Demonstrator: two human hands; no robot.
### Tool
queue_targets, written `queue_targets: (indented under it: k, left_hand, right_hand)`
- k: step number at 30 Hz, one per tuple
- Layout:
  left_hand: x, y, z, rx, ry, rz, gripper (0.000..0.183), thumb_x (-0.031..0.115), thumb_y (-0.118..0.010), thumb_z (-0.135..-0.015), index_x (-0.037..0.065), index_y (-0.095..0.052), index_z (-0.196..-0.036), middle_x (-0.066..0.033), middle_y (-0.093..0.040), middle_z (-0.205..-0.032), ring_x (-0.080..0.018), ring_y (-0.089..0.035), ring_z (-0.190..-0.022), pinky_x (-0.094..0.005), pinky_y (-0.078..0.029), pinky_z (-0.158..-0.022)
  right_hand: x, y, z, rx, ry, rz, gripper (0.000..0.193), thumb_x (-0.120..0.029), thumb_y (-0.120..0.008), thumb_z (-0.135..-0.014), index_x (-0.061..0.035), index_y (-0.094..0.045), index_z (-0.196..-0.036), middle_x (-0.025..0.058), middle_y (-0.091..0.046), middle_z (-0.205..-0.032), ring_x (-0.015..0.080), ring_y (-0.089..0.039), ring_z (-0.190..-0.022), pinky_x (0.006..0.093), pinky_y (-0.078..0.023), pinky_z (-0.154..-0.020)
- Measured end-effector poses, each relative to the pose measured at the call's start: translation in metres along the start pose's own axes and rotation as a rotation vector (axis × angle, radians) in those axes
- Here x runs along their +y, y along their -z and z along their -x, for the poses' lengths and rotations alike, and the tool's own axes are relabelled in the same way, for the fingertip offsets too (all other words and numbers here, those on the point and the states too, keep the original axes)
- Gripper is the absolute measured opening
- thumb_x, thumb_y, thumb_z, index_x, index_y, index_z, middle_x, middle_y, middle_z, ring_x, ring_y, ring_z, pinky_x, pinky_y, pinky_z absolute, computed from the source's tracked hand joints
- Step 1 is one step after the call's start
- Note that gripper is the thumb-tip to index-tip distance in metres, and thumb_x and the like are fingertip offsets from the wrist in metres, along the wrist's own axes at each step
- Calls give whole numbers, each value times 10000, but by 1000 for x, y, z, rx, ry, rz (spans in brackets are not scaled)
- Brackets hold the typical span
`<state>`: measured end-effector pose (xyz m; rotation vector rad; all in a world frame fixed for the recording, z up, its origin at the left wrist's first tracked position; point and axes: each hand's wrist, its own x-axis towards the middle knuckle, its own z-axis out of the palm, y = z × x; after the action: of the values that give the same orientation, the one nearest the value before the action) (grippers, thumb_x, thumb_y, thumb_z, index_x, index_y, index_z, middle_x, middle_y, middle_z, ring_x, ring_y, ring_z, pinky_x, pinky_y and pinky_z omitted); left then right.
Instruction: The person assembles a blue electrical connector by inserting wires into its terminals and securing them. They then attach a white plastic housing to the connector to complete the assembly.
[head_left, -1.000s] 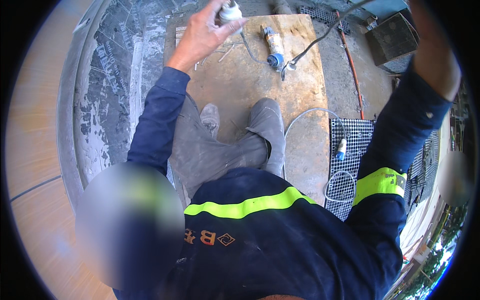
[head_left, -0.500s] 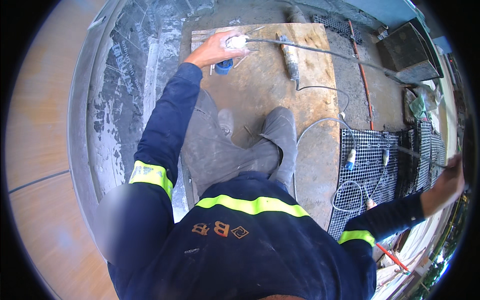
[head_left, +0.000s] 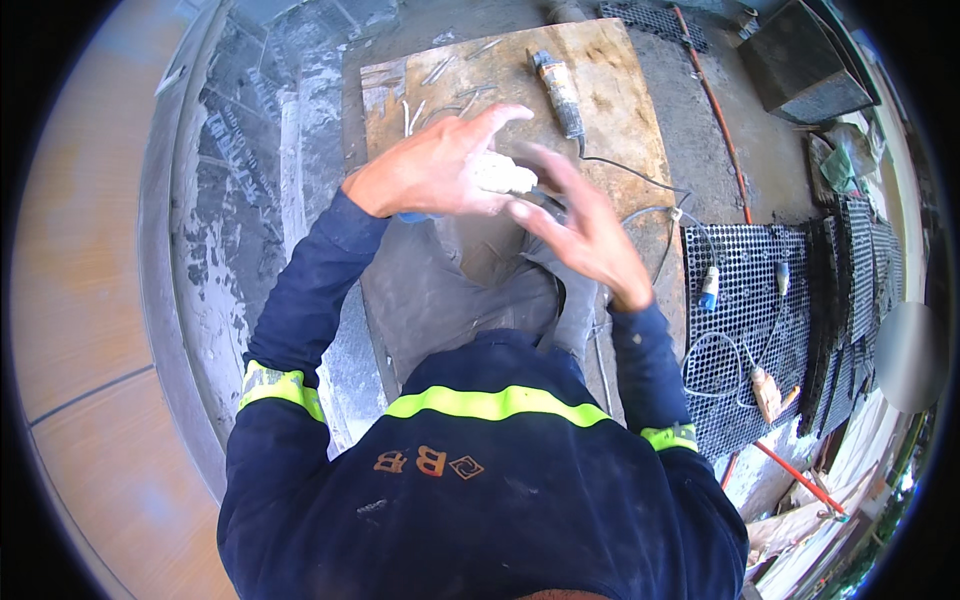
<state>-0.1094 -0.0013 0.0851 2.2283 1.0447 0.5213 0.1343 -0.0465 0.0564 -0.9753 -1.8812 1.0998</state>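
Over my lap, my left hand [head_left: 430, 172] holds a white plug-like cable end [head_left: 506, 175] in its palm, index finger stretched out past it. A dark cable comes out of its right end. My right hand [head_left: 590, 230] is just to the right, palm facing the white piece, thumb and blurred fingers apart around the cable's start. I see no firm grip there. A blue object [head_left: 415, 217] is mostly hidden beneath my left wrist. Ahead on the wooden board [head_left: 625, 100] lies a grey corded power tool [head_left: 558, 95].
Thin strips [head_left: 437, 68] lie scattered on the board. Rightward are black grid mats [head_left: 740, 250], blue-and-white connectors [head_left: 709, 290] on cords, an orange-brown socket piece [head_left: 766, 394], a red pole [head_left: 718, 120] and a dark box [head_left: 805, 65]. A plastered ledge [head_left: 290, 200] runs along the left.
My right hand has swung in from the far right to beside the left hand. The left hand has come nearer with the white cable end. The taut stretch of cable no longer shows.
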Motion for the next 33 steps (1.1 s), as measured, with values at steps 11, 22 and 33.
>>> queue_targets:
  k: [11, 22, 33]
  left_hand:
    - [-23, 11, 104, -9, 476, 753, 766, 173, -851, -879, 84, -404, -1495, -134, -665, -1238, -196, -682, -1069, -354, -586, -902]
    - [-16, -4, 114, 229, 479, 887, 480, 171, -804, -970, 3, -601, -1371, -132, -698, -1265, -198, -708, -1116, -363, -626, -920]
    - [-24, -25, 101, 218, 435, 768, 401, 164, -757, -1018, 2, -607, -1352, -89, -728, -1133, -151, -716, -968, -316, -598, -850]
  right_hand:
    - [24, -26, -9, -216, -365, -478, 459, -254, -703, -1069, 7, -608, -1435, 77, -743, -1112, 107, -655, -835, 274, -542, -765]
    - [28, -28, -7, -312, -271, -427, 459, -244, -702, -1067, -47, -596, -1468, 45, -715, -1162, 124, -644, -913, 289, -543, -828]
    - [20, -25, -8, -316, -132, -87, 511, -253, -774, -998, -27, -611, -1426, 229, -739, -1203, 331, -739, -1059, 399, -564, -910]
